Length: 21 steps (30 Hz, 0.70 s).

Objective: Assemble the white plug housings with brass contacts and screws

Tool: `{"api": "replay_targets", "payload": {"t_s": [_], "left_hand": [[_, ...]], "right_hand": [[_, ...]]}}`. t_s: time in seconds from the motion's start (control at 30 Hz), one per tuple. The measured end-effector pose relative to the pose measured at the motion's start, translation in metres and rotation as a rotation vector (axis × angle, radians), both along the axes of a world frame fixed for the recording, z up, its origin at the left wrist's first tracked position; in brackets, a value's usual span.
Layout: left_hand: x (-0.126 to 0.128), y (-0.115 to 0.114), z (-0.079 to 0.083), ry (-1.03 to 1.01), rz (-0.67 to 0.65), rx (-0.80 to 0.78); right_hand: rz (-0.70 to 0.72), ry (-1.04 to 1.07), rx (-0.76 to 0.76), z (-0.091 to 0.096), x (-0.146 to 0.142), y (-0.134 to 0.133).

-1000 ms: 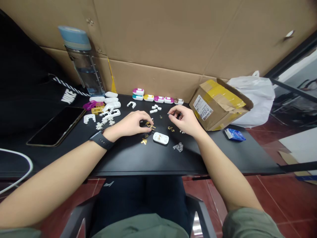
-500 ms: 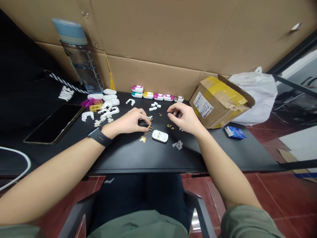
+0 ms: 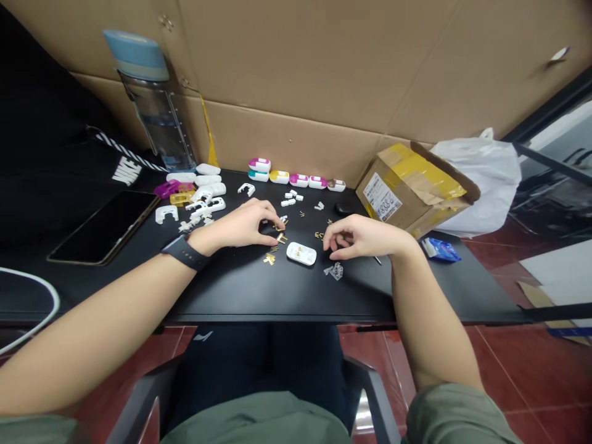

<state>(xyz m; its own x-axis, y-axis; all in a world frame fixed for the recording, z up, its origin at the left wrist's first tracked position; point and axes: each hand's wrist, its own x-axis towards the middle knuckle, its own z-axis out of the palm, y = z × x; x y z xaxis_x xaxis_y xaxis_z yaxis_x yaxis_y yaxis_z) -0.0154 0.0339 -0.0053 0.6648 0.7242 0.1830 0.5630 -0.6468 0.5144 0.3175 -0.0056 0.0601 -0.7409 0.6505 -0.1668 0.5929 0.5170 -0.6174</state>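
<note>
My left hand (image 3: 247,227) rests on the table with thumb and index finger apart, beside small brass-coloured metal pieces (image 3: 282,237); I see nothing held in it. A white oval plastic shell (image 3: 301,253) with gold bits inside lies between my hands. To its right hovers my right hand (image 3: 358,237), fingers loosely curled and apart, with nothing visible between them. Tiny gold pins (image 3: 319,235) lie by its fingertips. Clear plastic parts (image 3: 335,271) sit just below it. More flat gold pieces (image 3: 269,259) lie left of the shell.
White, pink and yellow plastic housings (image 3: 208,191) are heaped at left, near a phone (image 3: 104,228) and a water bottle (image 3: 161,117). Capsule-shaped coloured units (image 3: 299,180) line the back. A cardboard box (image 3: 411,185) and a blue packet (image 3: 441,249) stand at right.
My right hand has moved toward me and slightly right, uncovering a dark object near the box. My left hand stays by the brass pieces. The view has shifted slightly.
</note>
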Motion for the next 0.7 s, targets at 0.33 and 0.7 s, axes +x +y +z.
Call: {"api": "replay_targets", "payload": {"t_s": [0.33,0.7], "left_hand": [[-0.038,0.014,0.021,0.163,0.162,0.225],[-0.074,0.022,0.039,0.129,0.532,0.250]], "right_hand": [[-0.187,0.078,0.202,-0.009,-0.005,0.005],[-0.342,0.100,0.602,-0.022,0.002,0.017]]}}
